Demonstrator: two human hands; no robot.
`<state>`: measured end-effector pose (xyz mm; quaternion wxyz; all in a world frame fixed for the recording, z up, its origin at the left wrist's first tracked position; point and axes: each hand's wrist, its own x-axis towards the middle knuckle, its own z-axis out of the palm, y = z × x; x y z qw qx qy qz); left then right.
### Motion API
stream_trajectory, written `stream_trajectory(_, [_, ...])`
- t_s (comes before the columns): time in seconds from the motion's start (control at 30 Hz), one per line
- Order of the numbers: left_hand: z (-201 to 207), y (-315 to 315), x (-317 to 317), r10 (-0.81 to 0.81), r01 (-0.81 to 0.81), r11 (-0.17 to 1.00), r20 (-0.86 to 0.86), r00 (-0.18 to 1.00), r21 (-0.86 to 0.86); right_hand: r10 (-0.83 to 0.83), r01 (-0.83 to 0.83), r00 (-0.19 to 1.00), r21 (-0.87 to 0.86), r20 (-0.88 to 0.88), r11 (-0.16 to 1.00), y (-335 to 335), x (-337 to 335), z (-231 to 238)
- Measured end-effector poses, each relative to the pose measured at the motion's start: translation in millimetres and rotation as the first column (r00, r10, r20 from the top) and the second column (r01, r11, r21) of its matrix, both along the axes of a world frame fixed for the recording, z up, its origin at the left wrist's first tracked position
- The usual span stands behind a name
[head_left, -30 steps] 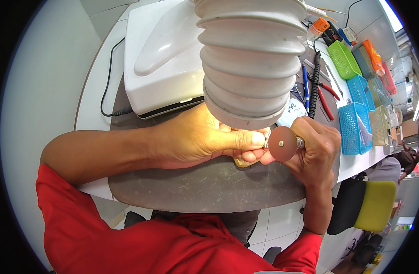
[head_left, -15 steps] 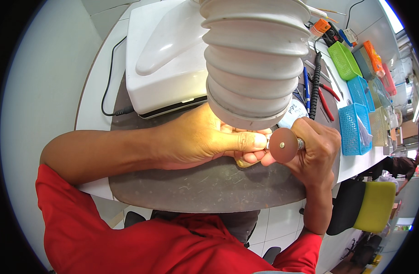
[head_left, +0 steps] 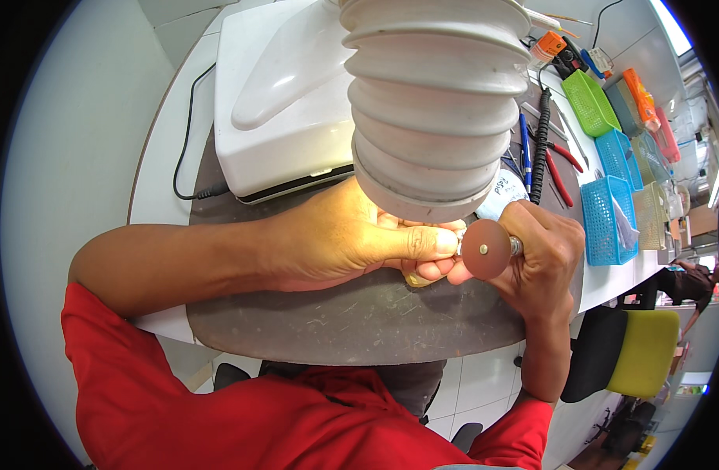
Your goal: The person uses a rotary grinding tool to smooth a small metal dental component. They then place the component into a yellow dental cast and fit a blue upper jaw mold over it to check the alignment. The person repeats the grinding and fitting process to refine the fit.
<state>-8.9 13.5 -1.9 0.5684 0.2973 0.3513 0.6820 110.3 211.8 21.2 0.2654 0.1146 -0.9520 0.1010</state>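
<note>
Little had changed since a second before: the left hand [head_left: 336,247] pinched a small piece; the right hand [head_left: 543,251] gripped the rotary tool, disc [head_left: 485,249] facing the camera, shaft lying sideways.

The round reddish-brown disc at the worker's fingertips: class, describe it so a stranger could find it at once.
Start at the big white ribbed hose hanging over the dark work mat. Just below its mouth the left hand and right hand meet. The disc sits on the tool in the right hand: flat, round, reddish-brown, with a pale centre dot, unlike anything nearby.
</note>
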Motion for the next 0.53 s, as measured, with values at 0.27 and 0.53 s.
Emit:
stream_trajectory(0.27, [-2.4,-0.3,0.2,0.002,-0.003,0.999,0.026,1.0,0.042,-0.022,0.022,1.0,-0.001,0.008,1.0,-0.7,1.4,0.3])
stream_trajectory(0.53, [-3.0,-0.6,0.2,0.001,-0.003,0.999,0.032,0.999,0.048,-0.038,0.038,0.999,0.019,-0.007,0.999,-0.4,2.1,0.4])
